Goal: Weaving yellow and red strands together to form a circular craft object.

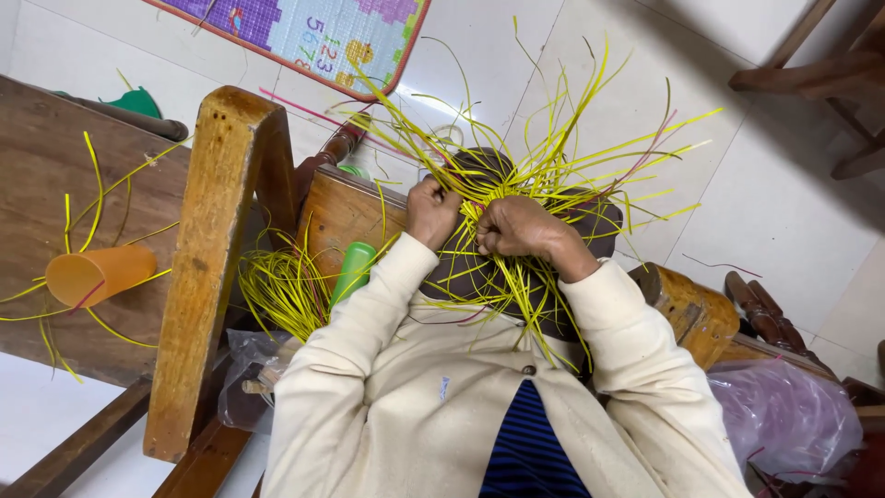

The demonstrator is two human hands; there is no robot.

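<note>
Yellow plastic weaving strips (544, 175) fan out over a dark rounded form on the lap, loose ends left free w/ a few pink ones mixed in. Left hand (431, 212) & right hand (518, 227) sit close together, both fisted on strands at the centre, prob. to keep tension. Orange plastic cup (97, 274) lies on the brown wooden bench (37, 175); spare bundle of yellow strips (281, 290) rests by a green tube (352, 269).

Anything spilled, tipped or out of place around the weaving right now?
An orange cup lies on its side on the wooden table, with loose yellow strips scattered around it. Both hands, left and right, grip the tangled yellow strands.
</note>
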